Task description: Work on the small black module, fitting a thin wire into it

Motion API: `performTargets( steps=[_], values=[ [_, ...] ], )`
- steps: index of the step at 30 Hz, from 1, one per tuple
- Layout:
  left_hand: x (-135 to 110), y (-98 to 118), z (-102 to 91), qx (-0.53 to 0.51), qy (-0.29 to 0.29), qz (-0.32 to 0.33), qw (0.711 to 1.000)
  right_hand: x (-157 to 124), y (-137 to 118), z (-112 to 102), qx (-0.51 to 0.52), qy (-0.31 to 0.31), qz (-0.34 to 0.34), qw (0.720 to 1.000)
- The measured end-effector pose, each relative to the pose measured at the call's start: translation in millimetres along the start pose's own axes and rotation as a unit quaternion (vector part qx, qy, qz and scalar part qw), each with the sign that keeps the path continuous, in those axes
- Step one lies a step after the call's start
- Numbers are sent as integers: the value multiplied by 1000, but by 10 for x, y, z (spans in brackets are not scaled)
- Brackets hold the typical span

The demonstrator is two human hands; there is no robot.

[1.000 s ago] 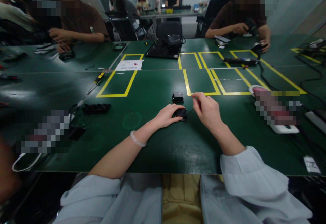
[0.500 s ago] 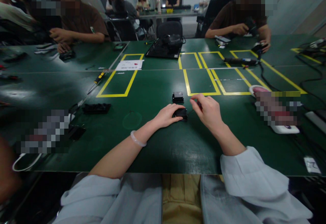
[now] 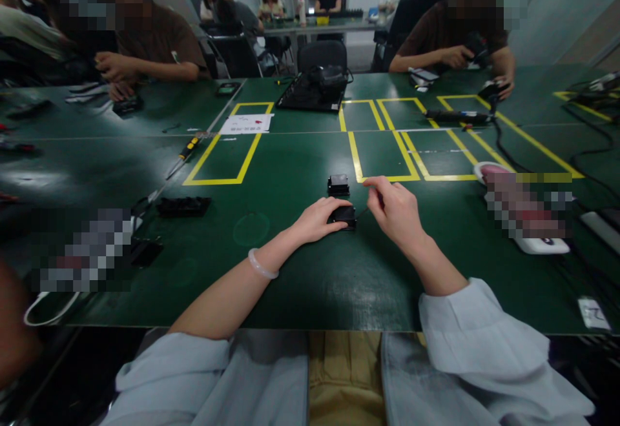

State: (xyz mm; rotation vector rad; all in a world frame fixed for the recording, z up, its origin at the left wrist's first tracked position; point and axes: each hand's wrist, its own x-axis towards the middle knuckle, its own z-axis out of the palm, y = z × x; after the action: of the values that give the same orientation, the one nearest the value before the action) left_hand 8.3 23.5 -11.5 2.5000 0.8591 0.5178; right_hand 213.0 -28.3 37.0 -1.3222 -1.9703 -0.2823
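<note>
A small black box-shaped part (image 3: 345, 215) lies on the green table, gripped by my left hand (image 3: 317, 221), thumb on the near side and fingers over the far side. Just beyond it sits a second black part (image 3: 338, 184) of similar look, untouched. My right hand (image 3: 394, 210) is raised to the right of the held part, its fingers curled together. A thin dark line runs from these fingers toward the held part; what it is, I cannot make out.
A yellow-black screwdriver (image 3: 189, 148) and a long black part (image 3: 184, 206) lie to the left. Yellow tape outlines mark the table (image 3: 290, 161). At the right is a white-edged device (image 3: 545, 245), partly blurred. Across the table, co-workers sit beside a black tray (image 3: 310, 98).
My right hand has shifted very slightly, its index finger a touch to the right. My left hand and the black parts stay where they were.
</note>
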Motion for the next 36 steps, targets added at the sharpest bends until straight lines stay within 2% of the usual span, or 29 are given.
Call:
performTargets(
  steps=[36],
  values=[
    [5,22,-9,2,-7,-6,1000,-15,21,18,18,-19,28,999]
  ],
)
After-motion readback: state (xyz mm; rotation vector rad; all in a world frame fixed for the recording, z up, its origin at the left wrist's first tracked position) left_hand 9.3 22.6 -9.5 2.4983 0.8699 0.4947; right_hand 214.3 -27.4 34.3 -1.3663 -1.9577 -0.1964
